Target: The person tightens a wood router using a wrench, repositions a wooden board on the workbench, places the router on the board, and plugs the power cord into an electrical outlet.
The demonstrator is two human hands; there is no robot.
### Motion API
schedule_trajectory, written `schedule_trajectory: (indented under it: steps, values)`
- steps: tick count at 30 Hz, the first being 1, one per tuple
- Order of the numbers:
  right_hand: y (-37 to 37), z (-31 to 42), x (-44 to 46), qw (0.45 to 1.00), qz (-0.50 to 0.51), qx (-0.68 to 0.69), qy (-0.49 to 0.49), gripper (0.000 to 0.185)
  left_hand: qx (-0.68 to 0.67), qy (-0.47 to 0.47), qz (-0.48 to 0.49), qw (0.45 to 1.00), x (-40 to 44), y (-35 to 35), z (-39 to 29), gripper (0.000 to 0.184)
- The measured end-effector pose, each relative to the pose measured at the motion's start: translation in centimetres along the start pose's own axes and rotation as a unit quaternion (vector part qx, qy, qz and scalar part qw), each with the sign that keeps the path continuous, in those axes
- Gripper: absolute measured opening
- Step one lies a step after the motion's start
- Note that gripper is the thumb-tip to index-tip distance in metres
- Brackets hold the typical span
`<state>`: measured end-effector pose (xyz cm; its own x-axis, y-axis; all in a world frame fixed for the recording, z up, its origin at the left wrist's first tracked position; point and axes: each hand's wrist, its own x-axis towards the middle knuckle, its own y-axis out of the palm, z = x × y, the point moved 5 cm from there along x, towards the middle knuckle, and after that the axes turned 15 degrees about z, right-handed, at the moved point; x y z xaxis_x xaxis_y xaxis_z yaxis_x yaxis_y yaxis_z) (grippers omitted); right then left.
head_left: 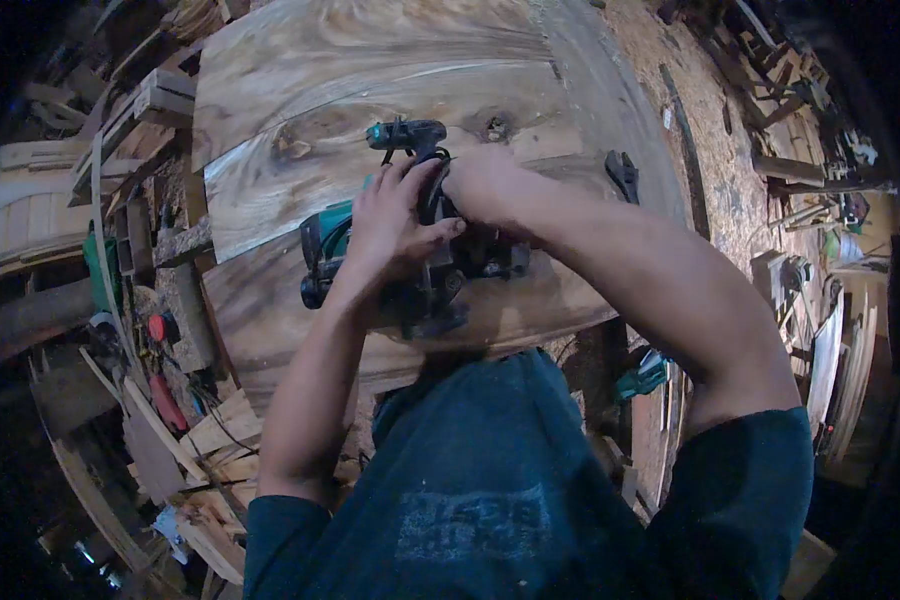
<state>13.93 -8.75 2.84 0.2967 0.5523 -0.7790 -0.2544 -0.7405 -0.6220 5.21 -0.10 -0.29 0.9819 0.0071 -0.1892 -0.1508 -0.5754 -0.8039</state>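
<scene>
A teal-and-black power tool point(336, 232) rests on a wide wooden board in front of me, partly hidden under my hands. My left hand point(395, 215) lies over its top, fingers bent around it and thumb pointing right. Close beside it, my right hand point(485, 185) is closed at the tool's middle; whatever its fingers hold is hidden. Just beyond the hands, a smaller teal-and-black piece with a rounded body point(407, 134) points left; I cannot tell whether it belongs to the same tool.
The grained board point(370, 70) bears a dark knot and a small black object point(622, 175) at right. Wood offcuts point(165, 100) crowd the left side, with a red-handled tool point(167, 402) below. Sawdust and more timber lie at right. A teal object point(642, 375) sits near the board's front edge.
</scene>
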Motion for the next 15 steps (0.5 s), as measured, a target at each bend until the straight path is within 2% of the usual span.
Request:
schedule_trajectory:
  steps: [5, 6, 9, 10, 13, 15]
  values:
    - [-0.6, -1.8, 0.6, 0.984, -0.019, 0.176, -0.009, 0.029, -0.012, -0.001, 0.001, 1.0, -0.4, -0.2, -0.1, 0.089]
    - [-0.8, -0.4, -1.2, 0.996, 0.044, -0.001, -0.078, 0.029, -0.005, -0.003, -0.004, 1.0, -0.3, -0.1, 0.0, 0.089]
    - [0.8, 0.9, -0.5, 0.992, -0.08, -0.082, 0.059, 0.03, 0.008, -0.007, -0.015, 1.0, -0.1, 0.0, 0.2, 0.089]
    - [0.8, 0.7, -0.5, 0.996, -0.03, -0.073, 0.045, 0.033, 0.005, -0.006, -0.017, 1.0, -0.1, -0.1, 0.2, 0.089]
    - [0.9, 0.0, 1.8, 0.999, -0.01, -0.017, -0.027, 0.035, -0.021, 0.017, 0.0, 1.0, 0.3, 0.2, 0.0, 0.087]
    - [-0.4, -2.0, 0.2, 0.97, -0.036, 0.238, 0.028, 0.031, -0.06, 0.043, -0.018, 0.997, -0.5, -0.7, -0.6, 0.083]
